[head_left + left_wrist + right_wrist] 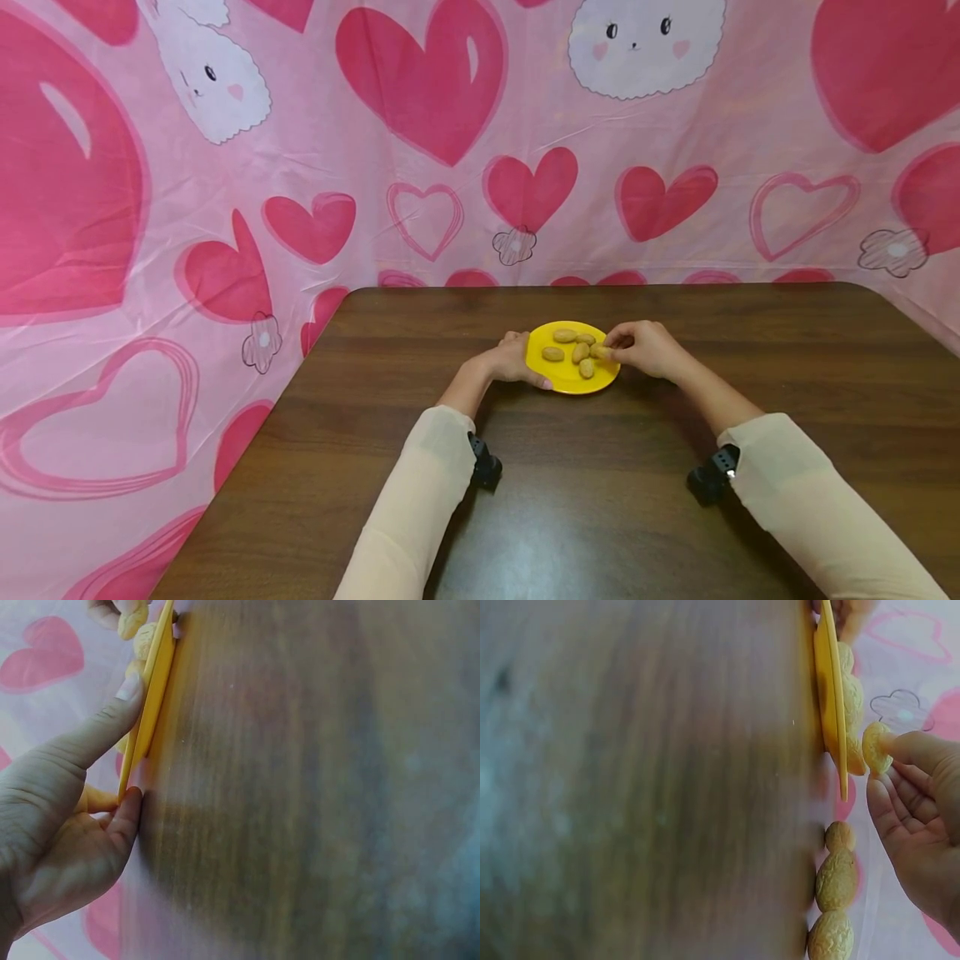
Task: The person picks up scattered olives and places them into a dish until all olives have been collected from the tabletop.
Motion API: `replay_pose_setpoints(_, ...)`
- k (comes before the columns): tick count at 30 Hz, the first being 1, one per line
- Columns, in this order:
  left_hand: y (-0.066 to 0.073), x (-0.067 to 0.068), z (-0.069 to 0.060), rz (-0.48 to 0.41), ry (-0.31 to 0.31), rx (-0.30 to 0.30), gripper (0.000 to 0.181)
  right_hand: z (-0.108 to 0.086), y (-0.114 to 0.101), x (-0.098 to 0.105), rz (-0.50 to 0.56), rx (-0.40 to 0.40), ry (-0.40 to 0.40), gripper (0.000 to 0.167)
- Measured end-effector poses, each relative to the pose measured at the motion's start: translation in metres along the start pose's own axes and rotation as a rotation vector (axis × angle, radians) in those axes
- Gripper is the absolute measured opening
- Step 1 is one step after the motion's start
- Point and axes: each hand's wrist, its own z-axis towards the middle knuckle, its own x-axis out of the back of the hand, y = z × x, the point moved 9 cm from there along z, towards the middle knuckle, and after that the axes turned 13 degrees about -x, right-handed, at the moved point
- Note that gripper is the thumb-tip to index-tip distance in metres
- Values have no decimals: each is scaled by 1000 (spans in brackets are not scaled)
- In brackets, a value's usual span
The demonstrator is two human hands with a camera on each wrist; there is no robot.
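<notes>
A yellow plate (570, 385) on the wooden table carries several small, oval, wrinkled yellow-brown pieces (581, 352) that look like small potatoes. With the thumb over the rim and fingertips at its outer edge, my left hand (512, 360) holds the plate's left side. Above the plate's right edge, my right hand (651, 350) pinches one potato-like piece (876, 748) between thumb and fingers. In the right wrist view that piece is close beside others on the plate. The far rim is partly out of sight in both wrist views.
More potato-like pieces (835, 879) lie in a row on the table right of the plate in the right wrist view; the head view does not show them. Behind the brown table (570, 500) hangs a pink cloth (315, 133) with hearts. Black cameras (486, 467) sit on both wrists.
</notes>
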Motion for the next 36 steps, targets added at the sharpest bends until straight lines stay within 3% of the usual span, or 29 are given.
replay_pose_setpoints(9, 1, 0, 0, 5, -5, 0, 100, 1, -3, -8, -33, -17, -65, 19)
replay_pose_setpoints(36, -1, 0, 1, -1, -1, 1, 101, 3, 1, -13, -47, -40, -96, 21)
